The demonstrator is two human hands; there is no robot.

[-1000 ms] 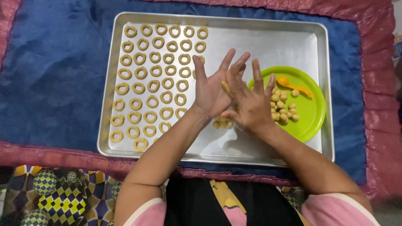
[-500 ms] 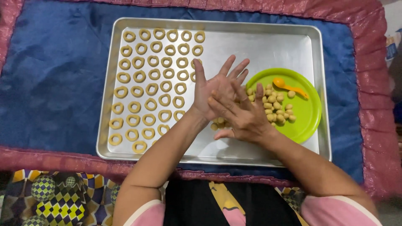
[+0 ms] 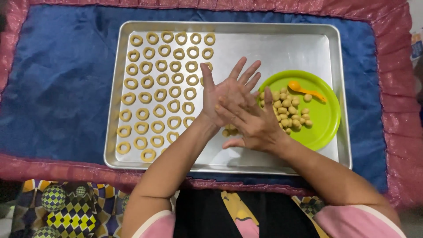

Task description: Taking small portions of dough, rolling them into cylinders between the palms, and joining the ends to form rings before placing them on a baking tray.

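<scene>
A blue cloth [image 3: 57, 88] with a dark red border covers the surface, spreading widest of all under everything else. On it lies a large silver baking tray [image 3: 282, 48], rectangular, its long side running left to right. The left half of the tray holds rows of small dough rings [image 3: 152, 99], pale yellow, set close but apart from one another, from the far edge down to the near edge. On the right part of the tray sits a round green plate [image 3: 324, 121]. A heap of little dough balls [image 3: 286, 110] lies on the left side of the plate, and a small orange spoon [image 3: 304, 88] rests at its far side, just beside one stray ball.

The person's forearms come in from the near edge and meet over the middle of the tray. The left hand [image 3: 229, 94] is flat, palm up, fingers spread and pointing far. The right hand [image 3: 253, 123] lies across it, also flat with fingers stretched, palm pressed down on the left palm. Neither hand is curled; whatever lies between the palms is hidden. Just under the hands, on the bare tray, a few more dough pieces [image 3: 229, 131] show near the left wrist.
</scene>
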